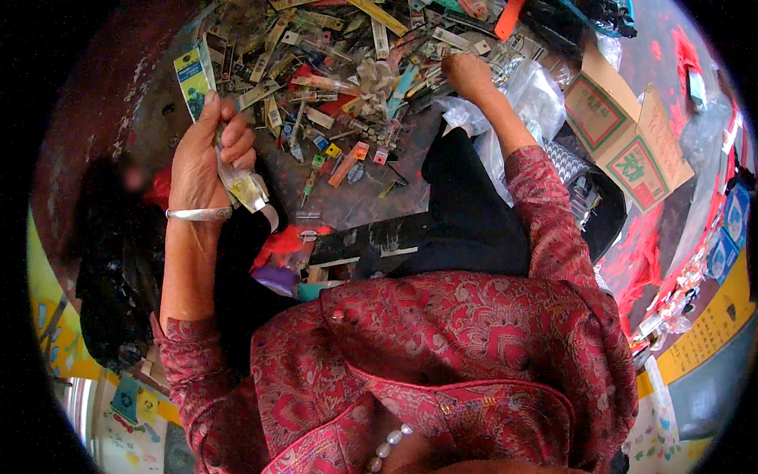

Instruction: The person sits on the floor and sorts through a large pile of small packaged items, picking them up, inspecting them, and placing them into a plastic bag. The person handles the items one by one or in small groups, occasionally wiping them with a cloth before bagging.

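My left hand (207,150) is closed round a narrow clear plastic packet (192,77) with a yellow and blue printed card at its upper end. The packet's lower end hangs out below my fingers, with yellowish print on it. Over the right part of a heap of small packaged pieces (332,83), my right hand (467,75) is curled with its knuckles up. Its fingertips are hidden, so what it grips, if anything, cannot be made out. Slim strips, small coloured blocks and crumpled clear wrappers make up the heap.
An opened brown cardboard box (632,150) stands at the right, beside crumpled clear plastic bags (529,103). A black container (604,205) with small metallic-looking pieces sits below it. Black plastic (110,261) lies at the left. An orange strip (510,17) lies at the far edge.
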A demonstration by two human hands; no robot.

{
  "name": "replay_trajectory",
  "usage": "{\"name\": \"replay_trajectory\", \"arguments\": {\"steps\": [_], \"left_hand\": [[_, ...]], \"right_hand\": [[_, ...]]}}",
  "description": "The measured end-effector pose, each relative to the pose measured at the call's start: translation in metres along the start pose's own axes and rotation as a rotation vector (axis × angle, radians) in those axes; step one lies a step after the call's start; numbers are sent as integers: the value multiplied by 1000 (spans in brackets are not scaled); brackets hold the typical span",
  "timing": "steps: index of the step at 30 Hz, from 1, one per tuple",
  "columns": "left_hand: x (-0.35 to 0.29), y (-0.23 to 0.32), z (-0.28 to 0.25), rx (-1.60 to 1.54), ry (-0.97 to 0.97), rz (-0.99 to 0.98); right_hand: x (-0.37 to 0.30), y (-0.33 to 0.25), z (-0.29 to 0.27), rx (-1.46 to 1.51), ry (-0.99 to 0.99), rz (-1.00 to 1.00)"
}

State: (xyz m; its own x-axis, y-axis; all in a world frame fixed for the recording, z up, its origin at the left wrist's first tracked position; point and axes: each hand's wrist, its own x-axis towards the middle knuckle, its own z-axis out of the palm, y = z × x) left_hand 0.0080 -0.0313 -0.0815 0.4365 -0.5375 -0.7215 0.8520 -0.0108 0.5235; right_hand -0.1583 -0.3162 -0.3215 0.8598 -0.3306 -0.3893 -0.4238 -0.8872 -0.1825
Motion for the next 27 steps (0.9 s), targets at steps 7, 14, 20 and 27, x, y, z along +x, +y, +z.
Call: {"name": "replay_trajectory", "arguments": {"steps": [7, 14, 20, 27], "left_hand": [[-2, -1, 1, 27, 24, -47], [-4, -2, 7, 118, 48, -61], [-6, -4, 12, 99, 86, -55], [-2, -6, 7, 151, 56, -49]], "right_hand": [[-24, 22, 29, -36, 35, -156], [-21, 35, 31, -47, 4, -231], [-32, 40, 25, -2, -9, -174], [-37, 48, 40, -28, 78, -101]]}}
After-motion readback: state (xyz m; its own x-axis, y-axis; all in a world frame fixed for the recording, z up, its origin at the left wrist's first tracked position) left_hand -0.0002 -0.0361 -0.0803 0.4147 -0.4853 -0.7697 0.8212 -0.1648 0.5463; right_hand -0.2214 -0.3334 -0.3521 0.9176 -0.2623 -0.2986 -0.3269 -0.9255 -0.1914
